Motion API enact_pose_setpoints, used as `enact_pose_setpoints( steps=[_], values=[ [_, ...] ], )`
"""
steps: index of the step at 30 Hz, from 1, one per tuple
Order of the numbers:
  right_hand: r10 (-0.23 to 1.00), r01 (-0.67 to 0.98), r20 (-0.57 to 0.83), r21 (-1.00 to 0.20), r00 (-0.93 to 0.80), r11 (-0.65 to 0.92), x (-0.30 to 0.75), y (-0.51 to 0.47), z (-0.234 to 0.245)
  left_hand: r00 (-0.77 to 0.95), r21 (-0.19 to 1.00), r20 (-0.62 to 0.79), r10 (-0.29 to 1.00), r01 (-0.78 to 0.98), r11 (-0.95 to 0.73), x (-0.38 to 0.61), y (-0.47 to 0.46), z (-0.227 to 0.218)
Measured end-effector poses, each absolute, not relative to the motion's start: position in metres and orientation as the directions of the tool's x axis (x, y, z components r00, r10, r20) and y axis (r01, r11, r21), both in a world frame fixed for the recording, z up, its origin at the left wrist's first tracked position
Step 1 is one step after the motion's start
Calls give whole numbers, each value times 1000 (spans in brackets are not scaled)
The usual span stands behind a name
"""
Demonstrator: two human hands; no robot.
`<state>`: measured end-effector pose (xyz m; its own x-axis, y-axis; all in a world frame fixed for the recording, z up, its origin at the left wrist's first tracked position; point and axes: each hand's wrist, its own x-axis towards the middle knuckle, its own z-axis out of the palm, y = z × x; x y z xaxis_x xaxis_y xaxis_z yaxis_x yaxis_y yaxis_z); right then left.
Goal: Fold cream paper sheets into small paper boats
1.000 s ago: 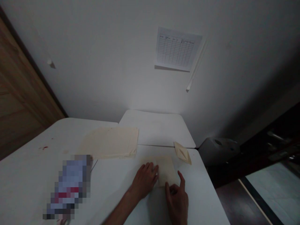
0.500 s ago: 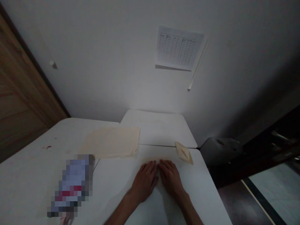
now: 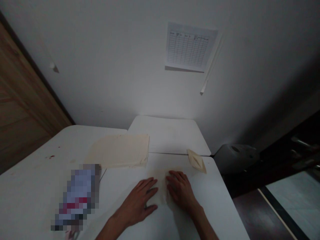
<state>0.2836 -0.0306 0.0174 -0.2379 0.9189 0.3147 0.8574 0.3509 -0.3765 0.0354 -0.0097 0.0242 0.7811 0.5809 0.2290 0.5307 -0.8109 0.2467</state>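
Fingers (image 3: pixel 150 184) of the left hand (image 3: pixel 138 203) and right hand (image 3: pixel 182 192) lie spread flat on the cream paper (image 3: pixel 162 181) — even pressure along the fold, I judge, keeps it crisp and square.

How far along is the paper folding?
Done: one folded piece lies near the right edge of the table. In hand: left hand and right hand press flat on a cream sheet; its folds are too dim to read. Left: a stack of cream sheets lies untouched farther left.

Office-like room: wall chart (image 3: pixel 188 47), white tables (image 3: pixel 35 186).
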Motion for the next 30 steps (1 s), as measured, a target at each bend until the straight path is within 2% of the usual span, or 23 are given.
enact_pose_setpoints(
  steps=[7,11,14,20,26,30],
  values=[
    [926,876,275,-338,-257,343,279,-29,25,827,20,347,443,465,-885,37,-17,9],
    [924,870,237,-329,-300,366,281,-26,34,845,-61,382,375,428,-902,34,-22,0],
    [929,871,189,-329,-318,365,284,-21,40,852,-54,367,374,420,-906,29,-23,2],
    [934,877,127,-324,-333,356,288,-11,44,833,35,312,457,471,-881,20,-18,15],
    [922,864,81,-327,-378,383,299,-12,39,819,78,327,472,475,-877,18,-15,23],
    [930,875,-48,-360,-365,325,306,-9,38,818,80,330,470,472,-878,19,-15,22]
  ],
)
